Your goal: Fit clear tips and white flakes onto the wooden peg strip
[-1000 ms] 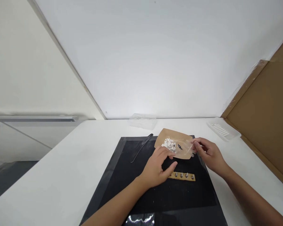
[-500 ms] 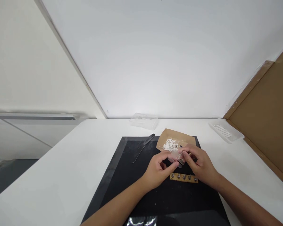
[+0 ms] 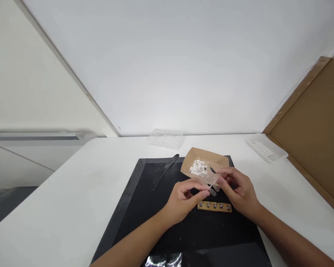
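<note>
My left hand [image 3: 186, 198] pinches the near edge of a thin clear plastic piece [image 3: 213, 191] with rounded ends between thumb and fingers. My right hand [image 3: 236, 189] is closed on the far side of the same piece, thumb against fingers. Both hands are just in front of a brown paper tray [image 3: 189, 157], which bears a heap of small white bits [image 3: 199, 168] and a small dark item [image 3: 212, 170]. Below the fingers lies a tan strip [image 3: 215, 207] with several shiny metal studs in a row. The fingers partly hide the clear piece.
A black mat [image 3: 150, 207] covers the middle of the white table [image 3: 64, 207]. On its left lies a slim dark tool [image 3: 167, 170]. Behind are a clear plastic box [image 3: 165, 139] and, right, a translucent tray [image 3: 267, 148] with white strips. Shiny film [image 3: 164, 259] lies at the front. A cardboard panel [image 3: 314, 122] stands right.
The view has shifted slightly, moving the scene left and up. The fingers have parted a little, and more of the clear piece's rounded ends shows between them.
</note>
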Tool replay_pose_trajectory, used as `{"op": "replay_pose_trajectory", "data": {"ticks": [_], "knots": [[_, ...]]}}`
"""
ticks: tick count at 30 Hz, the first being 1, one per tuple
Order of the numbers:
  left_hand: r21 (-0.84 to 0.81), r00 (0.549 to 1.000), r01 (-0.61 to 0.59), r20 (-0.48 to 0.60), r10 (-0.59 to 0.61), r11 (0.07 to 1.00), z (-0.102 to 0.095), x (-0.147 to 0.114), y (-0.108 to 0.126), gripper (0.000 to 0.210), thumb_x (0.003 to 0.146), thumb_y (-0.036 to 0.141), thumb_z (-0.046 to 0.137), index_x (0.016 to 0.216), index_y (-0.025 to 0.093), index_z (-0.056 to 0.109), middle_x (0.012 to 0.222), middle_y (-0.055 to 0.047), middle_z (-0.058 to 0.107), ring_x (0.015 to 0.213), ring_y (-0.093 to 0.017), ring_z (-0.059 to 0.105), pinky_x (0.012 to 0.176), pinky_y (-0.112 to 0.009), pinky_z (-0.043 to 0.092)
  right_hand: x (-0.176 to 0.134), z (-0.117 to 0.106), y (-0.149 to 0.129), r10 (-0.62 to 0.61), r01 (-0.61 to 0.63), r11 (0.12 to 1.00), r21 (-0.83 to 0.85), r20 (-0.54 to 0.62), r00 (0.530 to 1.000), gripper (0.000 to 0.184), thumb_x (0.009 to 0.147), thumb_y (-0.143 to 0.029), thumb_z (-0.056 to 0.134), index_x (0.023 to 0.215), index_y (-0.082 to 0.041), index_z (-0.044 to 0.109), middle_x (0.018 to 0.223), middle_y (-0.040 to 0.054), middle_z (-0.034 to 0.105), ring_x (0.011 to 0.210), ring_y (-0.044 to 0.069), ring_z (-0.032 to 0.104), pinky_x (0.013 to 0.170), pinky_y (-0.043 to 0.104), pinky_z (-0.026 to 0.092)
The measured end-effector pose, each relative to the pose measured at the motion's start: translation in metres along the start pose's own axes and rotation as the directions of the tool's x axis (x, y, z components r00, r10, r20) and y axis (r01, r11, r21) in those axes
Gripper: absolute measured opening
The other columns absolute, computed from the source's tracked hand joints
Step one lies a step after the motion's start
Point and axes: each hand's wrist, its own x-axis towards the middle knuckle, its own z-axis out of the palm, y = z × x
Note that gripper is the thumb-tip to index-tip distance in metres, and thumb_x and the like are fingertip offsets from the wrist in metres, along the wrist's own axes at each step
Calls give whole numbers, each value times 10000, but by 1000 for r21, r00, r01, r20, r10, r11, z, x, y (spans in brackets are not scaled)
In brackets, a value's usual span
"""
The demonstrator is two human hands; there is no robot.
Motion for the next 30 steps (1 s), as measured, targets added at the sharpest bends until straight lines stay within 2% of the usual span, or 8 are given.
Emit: {"op": "replay_pose_trajectory", "data": {"ticks": [3,5,7,9,13,17,25,30], "knots": [[-64,994,102,-20,-103,993,1,-1,-1,283,845,451,863,914,177,843,857,-69,778,418,-42,459,364,-190,337,0,-2,-5,-156,142,980,-140,-95,983,146,1018,-310,667,1152,-269,705,894,19,703,638,134,621,542,257,533],[-104,985,160,-50,-166,982,1,-1,-3,345,813,497,881,894,165,831,803,-53,754,381,-23,420,346,-182,310,-1,-2,-9,-295,262,941,-214,-136,946,150,988,-238,698,1131,-284,708,913,31,698,690,157,640,526,269,528],[-122,979,185,-65,-194,975,1,-2,-5,372,797,517,891,880,160,826,771,-43,736,374,-19,420,344,-176,306,-1,-2,-12,-405,364,890,-273,-110,908,178,960,-181,731,1097,-294,729,935,49,701,767,186,670,519,281,526],[-131,979,184,-61,-193,974,1,-2,-6,370,792,513,897,877,158,830,765,-45,733,376,-18,426,340,-171,308,-2,-1,-13,-458,424,857,-293,-56,887,233,945,-147,752,1117,-304,749,966,60,715,846,209,699,559,301,560],[-151,984,162,-50,-171,975,0,-3,-6,325,798,471,903,895,165,851,819,-59,747,373,-9,442,323,-155,322,-1,1,-11,-464,435,852,-290,-38,885,299,945,-139,763,1195,-304,764,1039,70,743,947,231,731,749,369,653],[-141,988,138,-49,-146,980,0,-3,-3,284,789,431,915,907,176,876,883,-73,732,406,-27,519,314,-149,398,0,2,-12,-425,408,877,-254,-11,905,274,960,-197,761,1216,-297,768,1110,85,755,1018,251,749,828,397,678],[-132,998,55,-21,-59,990,0,-5,-2,196,813,363,906,905,190,888,882,-87,721,531,-71,614,363,-124,476,-4,0,-13,-439,458,870,-183,137,888,359,994,-192,699,1350,-236,703,1266,117,729,1187,242,715,1011,387,633],[-136,1000,-7,9,8,991,1,-6,0,110,841,293,884,892,196,886,875,-83,723,568,-85,646,388,-119,505,-6,0,-14,-439,466,876,-125,197,877,354,1010,-152,656,1352,-237,689,1261,100,723,1177,211,712,1028,357,614]]}}
